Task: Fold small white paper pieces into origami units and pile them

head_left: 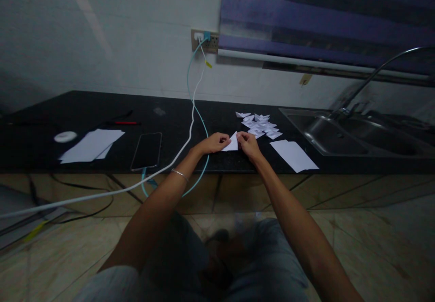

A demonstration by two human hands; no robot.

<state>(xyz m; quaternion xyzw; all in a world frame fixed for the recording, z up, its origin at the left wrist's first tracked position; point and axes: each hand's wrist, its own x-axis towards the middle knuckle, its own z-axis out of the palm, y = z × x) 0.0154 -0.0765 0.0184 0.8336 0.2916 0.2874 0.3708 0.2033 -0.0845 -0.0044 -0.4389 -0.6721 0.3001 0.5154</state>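
Note:
Between my two hands, just above the dark countertop, is a small folded piece of white paper with a pointed top. My left hand pinches its left side, and my right hand pinches it by the right edge near the tip. Just behind my right hand lies a cluster of small folded paper boats. To the right of that hand are flat white paper sheets. The fingertips are partly hidden by the paper and by the hands themselves.
At the left lie more white sheets, a white roll, a red pen and a phone. A white cable and a teal cable hang from the outlet across the counter. A double sink is at the right.

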